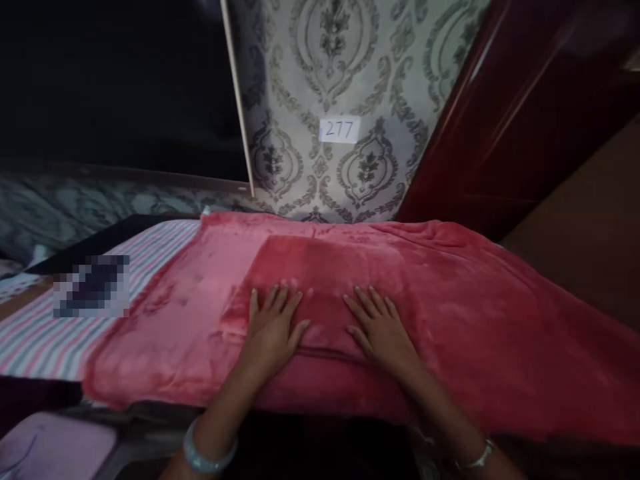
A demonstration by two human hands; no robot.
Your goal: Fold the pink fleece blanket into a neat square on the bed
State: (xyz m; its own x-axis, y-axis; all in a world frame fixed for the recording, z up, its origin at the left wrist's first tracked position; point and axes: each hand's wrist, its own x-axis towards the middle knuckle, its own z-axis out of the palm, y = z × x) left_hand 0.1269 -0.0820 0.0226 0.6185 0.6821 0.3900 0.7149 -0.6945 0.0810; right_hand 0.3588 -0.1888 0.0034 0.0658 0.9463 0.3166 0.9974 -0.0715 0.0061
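Observation:
A red plush blanket (450,307) lies spread over a bed, with a folded layer in its middle. My left hand (273,327) rests flat on that folded layer, fingers apart, palm down. My right hand (380,327) lies flat beside it, a short gap between them, fingers also spread. Neither hand grips the fabric. A pale green bangle (205,457) circles my left wrist and a thin bracelet (480,457) my right.
A pink-and-white striped sheet (45,333) covers the bed to the left. A patterned wall with a paper label reading 277 (339,129) stands behind. A dark red wooden door (515,113) is at right, a lilac cloth (50,443) at lower left.

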